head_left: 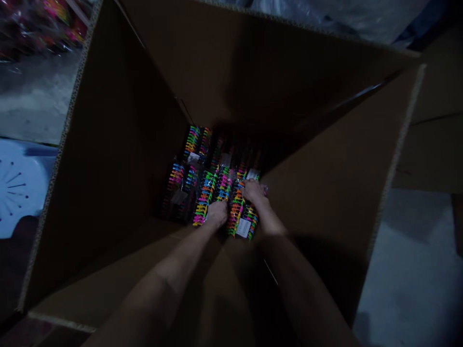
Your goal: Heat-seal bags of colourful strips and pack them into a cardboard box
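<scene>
Deep inside a large cardboard box, both my hands reach to packs lying in rows on its bottom. The packs hold small bright pieces in many colours, wrapped in clear plastic; what kind of pieces they are is too dim to tell. My left hand, fingers curled, grips the near end of a middle pack. My right hand is bent over the pack of colourful pieces at the right, its fingertips partly hidden. White labels show on several packs, one on a label near my right wrist.
More wrapped packs lie at the left of the box bottom. Tall box walls surround my arms. Outside stand a light blue plastic stool at the left and a heap of bagged colourful goods at the upper left. Clear plastic wrapping lies beyond the far edge.
</scene>
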`<state>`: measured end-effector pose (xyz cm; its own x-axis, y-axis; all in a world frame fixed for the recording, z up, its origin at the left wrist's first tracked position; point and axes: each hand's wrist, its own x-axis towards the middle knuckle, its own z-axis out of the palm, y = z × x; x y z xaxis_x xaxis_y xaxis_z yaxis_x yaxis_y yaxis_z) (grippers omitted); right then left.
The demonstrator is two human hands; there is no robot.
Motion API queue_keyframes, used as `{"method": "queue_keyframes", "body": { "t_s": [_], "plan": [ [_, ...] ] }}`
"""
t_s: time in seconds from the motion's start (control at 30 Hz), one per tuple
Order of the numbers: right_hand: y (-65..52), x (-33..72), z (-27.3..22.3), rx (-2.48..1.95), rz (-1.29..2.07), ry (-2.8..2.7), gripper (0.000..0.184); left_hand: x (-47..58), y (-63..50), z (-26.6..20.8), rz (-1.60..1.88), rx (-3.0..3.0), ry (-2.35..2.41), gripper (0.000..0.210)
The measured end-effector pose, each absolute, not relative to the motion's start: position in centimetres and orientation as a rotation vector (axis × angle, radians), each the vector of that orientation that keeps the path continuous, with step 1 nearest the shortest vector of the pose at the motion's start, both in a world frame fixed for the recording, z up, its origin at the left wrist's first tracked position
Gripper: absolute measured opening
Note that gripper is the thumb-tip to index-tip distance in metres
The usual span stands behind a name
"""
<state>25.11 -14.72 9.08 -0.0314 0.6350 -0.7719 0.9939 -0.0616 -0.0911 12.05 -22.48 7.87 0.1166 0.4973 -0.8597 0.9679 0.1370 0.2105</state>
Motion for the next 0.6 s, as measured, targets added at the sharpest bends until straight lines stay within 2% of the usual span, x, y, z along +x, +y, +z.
{"method": "queue_keyframes", "body": {
  "t_s": [0.13, 0.33, 0.6],
  "plan": [
    [-16.4, 24.4, 10.6, 1.949, -0.834, 1.820, 0.045, 11.2, -22.7, 8.9, -0.616, 1.519, 1.546, 0.032],
    [-18.4, 24.3, 11.9, 1.971, -0.924, 1.815, 0.048, 10.0, -23.4, 11.0, -0.554, 1.579, 1.436, 0.029],
    [-18.4, 22.9, 9.2, 2.031, -0.847, 1.773, 0.038, 9.2, -23.7, 6.8, -0.461, 1.458, 1.384, 0.031]
  ]
}}
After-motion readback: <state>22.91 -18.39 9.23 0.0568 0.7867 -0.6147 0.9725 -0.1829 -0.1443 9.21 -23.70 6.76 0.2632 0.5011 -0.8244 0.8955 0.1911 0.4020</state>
